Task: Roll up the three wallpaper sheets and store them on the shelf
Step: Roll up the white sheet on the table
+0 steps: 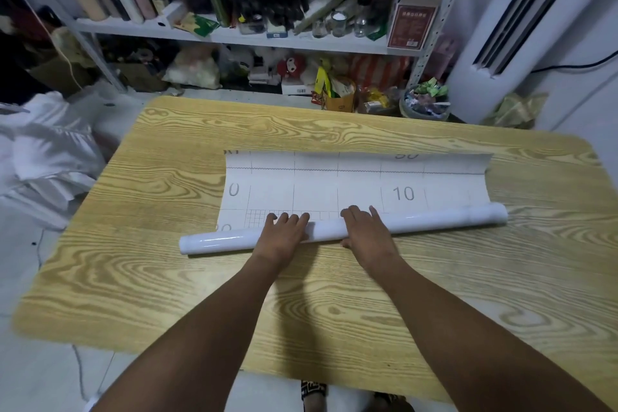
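A white wallpaper sheet [354, 181] with a grey grid and numbers lies face-down on the wood-grain table [167, 278]. Its near part is wound into a glossy white roll [434, 219] running left to right. My left hand [284, 236] rests palm-down on the roll left of centre, fingers spread over it. Just right of centre, my right hand [368, 231] presses on the roll the same way. The sheet's far edge curls up slightly. Beyond the table stands the grey metal shelf [234, 38]. No other wallpaper sheets are visible.
The shelf is crowded with bottles [123, 0], jars, a red box [413, 22] and bags below. A white fan or cooler column [521, 10] stands at the right. White cloth [50, 150] is piled left of the table. A bin [424, 104] sits behind.
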